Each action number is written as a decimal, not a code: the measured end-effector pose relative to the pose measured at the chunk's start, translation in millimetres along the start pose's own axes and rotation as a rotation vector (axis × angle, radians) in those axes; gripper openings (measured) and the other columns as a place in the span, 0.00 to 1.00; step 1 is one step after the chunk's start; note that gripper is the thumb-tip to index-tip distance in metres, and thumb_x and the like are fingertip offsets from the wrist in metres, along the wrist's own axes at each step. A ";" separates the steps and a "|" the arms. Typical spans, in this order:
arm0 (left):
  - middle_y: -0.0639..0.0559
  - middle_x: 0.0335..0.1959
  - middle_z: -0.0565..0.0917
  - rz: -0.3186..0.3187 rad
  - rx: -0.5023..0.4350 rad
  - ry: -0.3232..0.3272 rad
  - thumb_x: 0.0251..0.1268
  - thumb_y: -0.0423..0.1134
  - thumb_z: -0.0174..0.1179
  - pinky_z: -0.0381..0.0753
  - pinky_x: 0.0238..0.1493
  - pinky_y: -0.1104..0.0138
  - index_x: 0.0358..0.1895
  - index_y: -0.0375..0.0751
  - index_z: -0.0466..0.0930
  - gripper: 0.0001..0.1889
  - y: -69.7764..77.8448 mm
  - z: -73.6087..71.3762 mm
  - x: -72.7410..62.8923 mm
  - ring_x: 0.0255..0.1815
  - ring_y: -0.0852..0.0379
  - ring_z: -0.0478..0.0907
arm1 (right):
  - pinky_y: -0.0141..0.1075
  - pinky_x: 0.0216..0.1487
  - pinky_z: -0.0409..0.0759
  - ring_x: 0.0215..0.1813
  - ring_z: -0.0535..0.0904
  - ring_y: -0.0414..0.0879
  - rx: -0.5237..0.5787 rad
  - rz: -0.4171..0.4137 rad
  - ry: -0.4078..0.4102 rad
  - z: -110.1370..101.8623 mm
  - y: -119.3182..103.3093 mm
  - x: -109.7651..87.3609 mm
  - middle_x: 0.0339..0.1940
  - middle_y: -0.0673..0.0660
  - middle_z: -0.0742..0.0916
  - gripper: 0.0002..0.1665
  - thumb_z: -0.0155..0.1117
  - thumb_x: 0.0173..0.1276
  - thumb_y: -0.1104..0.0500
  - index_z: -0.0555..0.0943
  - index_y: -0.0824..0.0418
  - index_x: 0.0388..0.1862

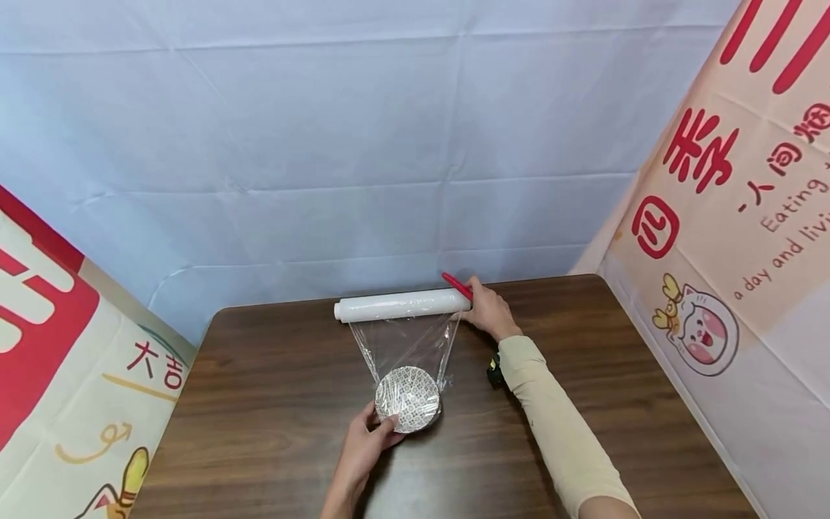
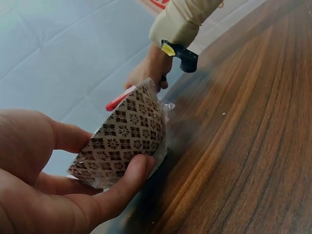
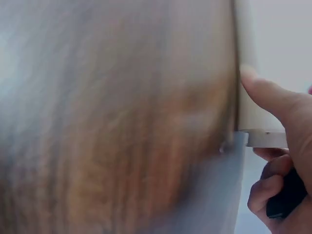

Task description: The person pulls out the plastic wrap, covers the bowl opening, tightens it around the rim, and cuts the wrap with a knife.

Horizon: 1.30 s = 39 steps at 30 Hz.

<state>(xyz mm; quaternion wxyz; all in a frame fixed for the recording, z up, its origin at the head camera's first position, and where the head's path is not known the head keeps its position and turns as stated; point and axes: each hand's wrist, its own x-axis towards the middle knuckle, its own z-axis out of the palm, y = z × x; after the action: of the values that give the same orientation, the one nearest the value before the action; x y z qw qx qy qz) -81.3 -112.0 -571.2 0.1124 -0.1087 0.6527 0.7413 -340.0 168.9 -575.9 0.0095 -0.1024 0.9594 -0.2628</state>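
Along the far edge of the desk (image 1: 279,404), grips the right end of a white film roll (image 1: 395,305) with the right hand (image 1: 491,313), apparently together with a red tool (image 1: 457,286) of unclear kind. Midway between the side edges, pinches a film-covered patterned bowl (image 1: 411,395) by its rim with the left hand (image 1: 368,440). With clear film (image 1: 408,344) stretched from bowl to roll, could drag the bowl loose by pulling too hard. Might split the film by catching the tool on it, or push the roll off that far edge by pressing backward.
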 end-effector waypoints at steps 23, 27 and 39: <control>0.26 0.59 0.78 0.020 0.060 -0.035 0.73 0.29 0.58 0.91 0.54 0.63 0.78 0.19 0.57 0.35 -8.9 4.4 -9.9 0.51 0.50 0.87 | 0.47 0.31 0.79 0.32 0.82 0.55 -0.042 0.015 0.170 15.1 -4.8 -2.9 0.39 0.58 0.87 0.41 0.84 0.58 0.42 0.70 0.53 0.61; 0.29 0.56 0.81 0.030 0.122 -0.033 0.73 0.32 0.60 0.91 0.51 0.64 0.77 0.20 0.60 0.34 -9.1 2.1 -8.6 0.50 0.51 0.87 | 0.43 0.29 0.76 0.31 0.79 0.53 -0.018 0.019 0.127 11.7 -3.4 -5.8 0.38 0.58 0.85 0.42 0.84 0.57 0.40 0.70 0.55 0.59; 0.30 0.53 0.83 0.043 0.196 -0.012 0.71 0.31 0.63 0.92 0.50 0.63 0.74 0.19 0.65 0.33 -3.4 3.3 -10.3 0.48 0.48 0.88 | 0.42 0.25 0.75 0.26 0.79 0.52 -0.051 -0.005 0.184 15.8 -5.0 -6.8 0.34 0.56 0.84 0.41 0.80 0.58 0.33 0.70 0.55 0.56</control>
<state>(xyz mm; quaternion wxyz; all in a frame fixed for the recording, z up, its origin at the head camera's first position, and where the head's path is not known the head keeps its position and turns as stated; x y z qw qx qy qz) -70.6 -108.6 -570.8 0.1106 -0.0789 0.7235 0.6768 -331.2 158.2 -587.2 -0.0819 -0.0803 0.9623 -0.2467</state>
